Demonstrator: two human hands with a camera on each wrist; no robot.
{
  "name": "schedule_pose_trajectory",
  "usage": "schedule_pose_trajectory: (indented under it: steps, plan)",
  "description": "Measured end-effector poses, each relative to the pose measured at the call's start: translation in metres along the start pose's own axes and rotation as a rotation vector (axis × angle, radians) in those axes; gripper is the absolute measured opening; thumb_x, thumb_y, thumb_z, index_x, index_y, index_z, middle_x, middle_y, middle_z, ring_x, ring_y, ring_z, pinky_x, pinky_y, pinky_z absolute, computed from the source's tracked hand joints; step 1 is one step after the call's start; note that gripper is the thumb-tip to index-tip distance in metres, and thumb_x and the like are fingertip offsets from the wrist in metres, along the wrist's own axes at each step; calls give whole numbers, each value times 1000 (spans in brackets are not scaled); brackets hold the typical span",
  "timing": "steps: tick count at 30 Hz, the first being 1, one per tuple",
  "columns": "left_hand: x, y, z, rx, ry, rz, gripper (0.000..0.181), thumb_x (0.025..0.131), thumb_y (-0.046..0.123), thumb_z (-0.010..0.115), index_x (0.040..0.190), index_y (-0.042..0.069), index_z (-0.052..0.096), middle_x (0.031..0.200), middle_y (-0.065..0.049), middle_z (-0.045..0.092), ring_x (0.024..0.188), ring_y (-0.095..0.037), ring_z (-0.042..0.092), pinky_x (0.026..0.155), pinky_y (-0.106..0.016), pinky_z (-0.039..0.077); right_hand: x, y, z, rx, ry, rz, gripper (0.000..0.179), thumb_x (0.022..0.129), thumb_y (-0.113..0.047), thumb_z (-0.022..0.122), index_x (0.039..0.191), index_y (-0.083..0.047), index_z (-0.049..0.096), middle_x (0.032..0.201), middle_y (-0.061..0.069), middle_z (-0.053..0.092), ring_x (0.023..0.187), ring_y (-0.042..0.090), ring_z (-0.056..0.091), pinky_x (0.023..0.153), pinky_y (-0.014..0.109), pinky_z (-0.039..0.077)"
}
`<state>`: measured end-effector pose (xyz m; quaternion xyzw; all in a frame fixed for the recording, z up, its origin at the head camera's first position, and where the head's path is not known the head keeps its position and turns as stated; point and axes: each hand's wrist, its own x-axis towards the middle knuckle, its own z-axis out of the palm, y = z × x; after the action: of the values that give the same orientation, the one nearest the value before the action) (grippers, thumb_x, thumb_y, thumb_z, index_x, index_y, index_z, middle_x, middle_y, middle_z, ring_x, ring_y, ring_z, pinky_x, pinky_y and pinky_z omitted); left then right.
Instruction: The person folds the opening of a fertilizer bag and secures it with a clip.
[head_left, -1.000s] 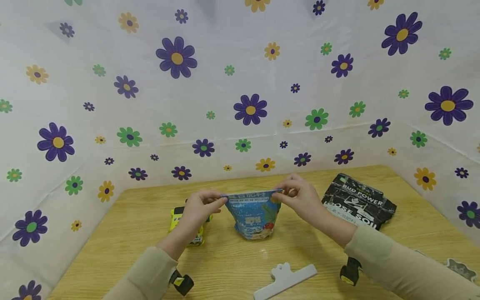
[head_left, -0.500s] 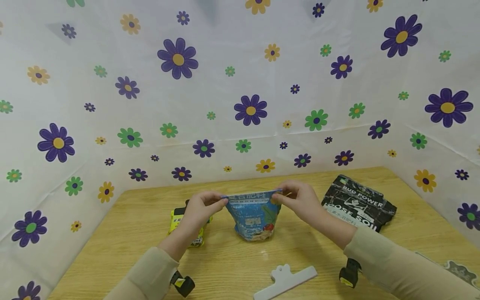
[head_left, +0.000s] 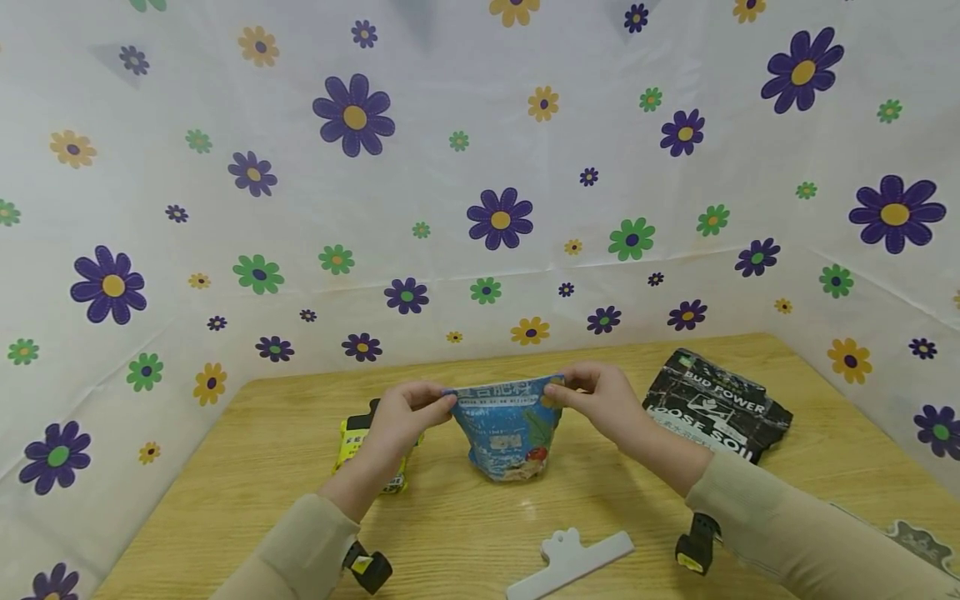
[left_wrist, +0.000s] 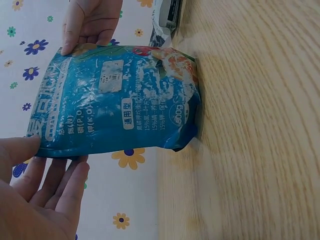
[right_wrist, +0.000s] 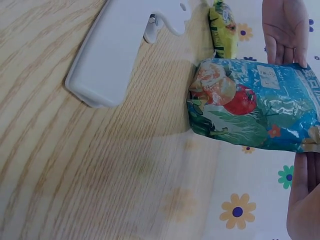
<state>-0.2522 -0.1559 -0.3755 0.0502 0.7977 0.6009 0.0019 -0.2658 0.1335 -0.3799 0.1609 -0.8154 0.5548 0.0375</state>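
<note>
A blue fertilizer bag (head_left: 510,437) with vegetable pictures stands upright on the table in the head view. The left hand (head_left: 399,417) pinches its top left corner between thumb and fingers. At the top right corner, the right hand (head_left: 603,400) pinches the edge in the same way. Between the two hands the top edge is stretched nearly straight. The left wrist view shows the printed front of the bag (left_wrist: 115,100), with the thumb of the left hand (left_wrist: 45,195) on its near corner. Red tomato artwork on the bag (right_wrist: 250,105) shows in the right wrist view.
A white clip (head_left: 572,562) lies on the wooden table (head_left: 450,533) in front of the bag. Left of it, partly behind the left hand, is a yellow packet (head_left: 352,442). A black "Loose Soil" bag (head_left: 712,408) lies to the right. Flower-printed sheeting (head_left: 480,167) encloses the table.
The bag's top strip has tipped slightly, so its large lettering shows more fully. Both hands keep their pinch at the corners, with the right hand's fingers a little shifted from one second ago.
</note>
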Motion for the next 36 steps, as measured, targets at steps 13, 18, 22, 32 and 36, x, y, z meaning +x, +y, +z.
schedule_pose_trajectory:
  steps: [13, 18, 22, 32, 36]
  plan:
    - [1, -2, 1, -19, -1, -5, 18, 104, 8, 69, 115, -5, 74, 108, -9, 75, 98, -18, 75, 99, -37, 65, -1, 3, 0, 17, -4, 18, 14, 102, -11, 72, 101, 1, 78, 98, 7, 79, 90, 12, 71, 86, 31, 58]
    - [2, -4, -1, -29, -6, -1, 17, 104, 7, 68, 114, -4, 74, 105, -6, 74, 98, -19, 74, 98, -36, 65, -1, 4, -1, 30, -9, 33, 15, 102, -13, 73, 101, 1, 78, 96, 2, 78, 91, 12, 70, 89, 34, 60]
    - [2, -4, -1, -35, -6, -3, 16, 103, 7, 68, 114, -5, 74, 104, -5, 74, 97, -17, 74, 97, -34, 66, -1, 5, -2, 64, -16, 44, 15, 102, -13, 73, 102, 2, 77, 94, -2, 78, 91, 11, 72, 97, 44, 62]
    - [1, 0, 1, -29, 52, -18, 18, 101, 7, 73, 112, -6, 77, 102, -7, 76, 85, -8, 76, 91, -31, 67, -3, 0, -2, 85, 14, 85, 19, 100, -18, 76, 104, 1, 79, 94, -6, 77, 94, 9, 71, 101, 46, 59]
    - [1, -1, 0, -31, 63, -25, 19, 100, 7, 74, 112, -7, 77, 105, -8, 76, 85, -10, 78, 92, -34, 67, -4, -3, -3, 90, 21, 100, 20, 100, -19, 77, 106, 0, 80, 98, -4, 79, 98, 12, 73, 105, 50, 58]
